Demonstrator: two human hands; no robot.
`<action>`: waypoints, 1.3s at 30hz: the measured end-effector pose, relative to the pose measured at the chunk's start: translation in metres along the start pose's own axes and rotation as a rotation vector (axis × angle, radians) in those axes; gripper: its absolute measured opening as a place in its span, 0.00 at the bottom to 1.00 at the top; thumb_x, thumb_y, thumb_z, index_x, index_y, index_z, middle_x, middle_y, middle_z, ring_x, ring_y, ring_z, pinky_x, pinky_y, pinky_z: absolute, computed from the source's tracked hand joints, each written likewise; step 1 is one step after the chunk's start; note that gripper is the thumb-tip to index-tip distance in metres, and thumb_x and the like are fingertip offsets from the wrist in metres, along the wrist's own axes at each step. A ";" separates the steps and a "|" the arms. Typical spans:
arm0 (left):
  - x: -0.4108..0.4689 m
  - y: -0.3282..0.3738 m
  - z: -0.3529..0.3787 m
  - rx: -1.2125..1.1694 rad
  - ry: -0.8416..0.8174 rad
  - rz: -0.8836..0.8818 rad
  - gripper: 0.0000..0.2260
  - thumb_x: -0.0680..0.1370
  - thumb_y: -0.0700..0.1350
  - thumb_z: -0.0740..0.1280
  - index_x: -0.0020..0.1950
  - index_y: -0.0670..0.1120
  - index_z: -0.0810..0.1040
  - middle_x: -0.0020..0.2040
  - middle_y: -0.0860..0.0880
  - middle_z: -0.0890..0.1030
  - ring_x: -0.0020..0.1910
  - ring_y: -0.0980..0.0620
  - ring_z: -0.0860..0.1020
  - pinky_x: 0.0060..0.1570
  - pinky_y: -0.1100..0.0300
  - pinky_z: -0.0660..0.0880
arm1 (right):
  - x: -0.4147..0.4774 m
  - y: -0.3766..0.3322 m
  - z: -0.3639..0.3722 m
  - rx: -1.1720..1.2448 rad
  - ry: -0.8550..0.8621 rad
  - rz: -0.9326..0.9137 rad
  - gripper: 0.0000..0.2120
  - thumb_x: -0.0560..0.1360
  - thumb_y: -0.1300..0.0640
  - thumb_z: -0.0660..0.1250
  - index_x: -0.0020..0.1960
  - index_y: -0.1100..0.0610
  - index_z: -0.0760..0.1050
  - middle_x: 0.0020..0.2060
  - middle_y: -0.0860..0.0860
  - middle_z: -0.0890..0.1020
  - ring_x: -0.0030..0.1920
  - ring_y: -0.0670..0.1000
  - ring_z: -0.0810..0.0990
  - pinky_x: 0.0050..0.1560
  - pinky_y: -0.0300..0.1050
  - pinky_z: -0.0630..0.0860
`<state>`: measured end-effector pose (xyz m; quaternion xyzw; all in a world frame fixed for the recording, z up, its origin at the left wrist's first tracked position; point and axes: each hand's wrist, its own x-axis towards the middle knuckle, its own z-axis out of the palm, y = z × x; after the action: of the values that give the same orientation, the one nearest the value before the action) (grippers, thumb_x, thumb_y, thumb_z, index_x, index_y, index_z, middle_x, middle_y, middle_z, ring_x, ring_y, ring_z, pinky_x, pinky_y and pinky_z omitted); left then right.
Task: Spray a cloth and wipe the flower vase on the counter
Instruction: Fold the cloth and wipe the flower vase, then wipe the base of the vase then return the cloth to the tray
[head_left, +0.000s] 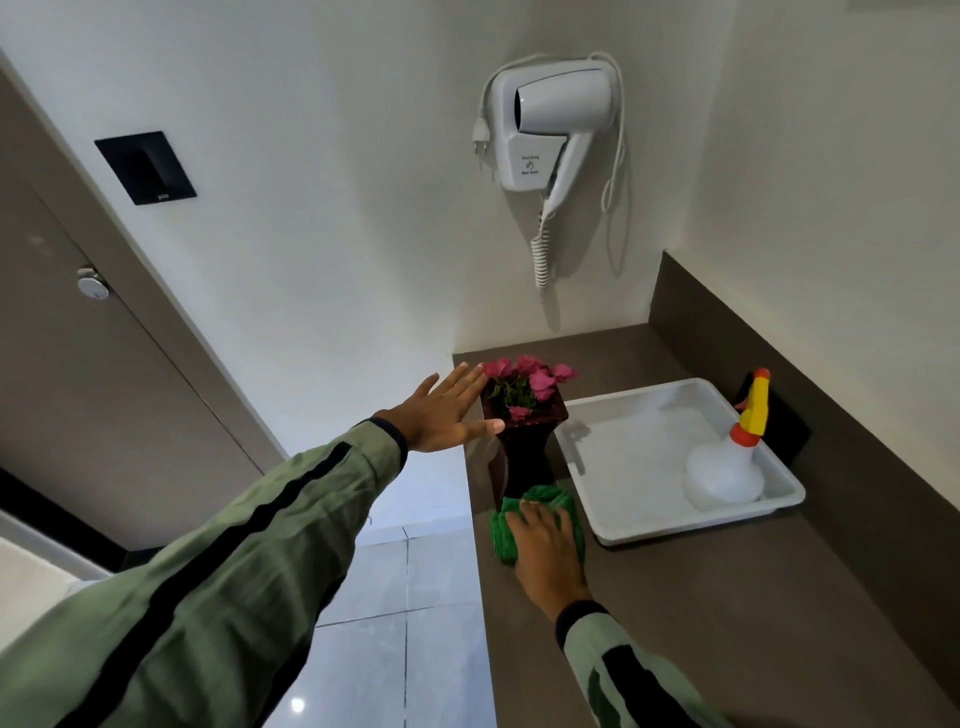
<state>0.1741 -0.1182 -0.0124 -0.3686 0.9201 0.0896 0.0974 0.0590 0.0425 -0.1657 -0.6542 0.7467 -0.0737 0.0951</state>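
Pink flowers (527, 382) fill the vase (522, 457); right hand (545, 545) presses cloth (545, 501) at its base, left hand (444, 410) spread flat.

The vase (522, 441) is hemmed in by a white tray (769, 512) just beside it; bare counter (675, 623) is left open nearer the camera.

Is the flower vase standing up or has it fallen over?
Standing up. The vase rises straight from the counter, flowers on top.
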 end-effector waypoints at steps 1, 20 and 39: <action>0.002 0.000 0.000 0.016 -0.004 0.000 0.38 0.79 0.67 0.49 0.81 0.48 0.40 0.82 0.49 0.40 0.80 0.51 0.37 0.78 0.46 0.38 | 0.004 0.002 -0.003 0.000 -0.013 -0.016 0.25 0.76 0.63 0.63 0.72 0.54 0.67 0.73 0.55 0.70 0.74 0.55 0.65 0.75 0.54 0.53; -0.069 0.100 0.110 -1.447 -0.077 -0.340 0.26 0.76 0.69 0.57 0.61 0.52 0.78 0.58 0.46 0.84 0.54 0.47 0.84 0.52 0.51 0.81 | -0.010 0.100 -0.112 1.692 0.033 0.519 0.20 0.70 0.67 0.69 0.61 0.62 0.76 0.57 0.63 0.82 0.57 0.65 0.80 0.56 0.64 0.78; 0.068 0.201 0.121 -0.153 -0.058 -0.155 0.20 0.79 0.46 0.63 0.70 0.41 0.74 0.80 0.37 0.51 0.79 0.36 0.48 0.76 0.41 0.53 | 0.002 0.165 -0.089 -0.057 -0.127 0.240 0.17 0.79 0.61 0.60 0.67 0.62 0.72 0.67 0.60 0.73 0.66 0.60 0.71 0.67 0.50 0.69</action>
<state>0.0003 0.0085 -0.1270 -0.4423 0.8761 0.1625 0.1022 -0.1215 0.0616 -0.1178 -0.5659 0.8139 0.0007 0.1317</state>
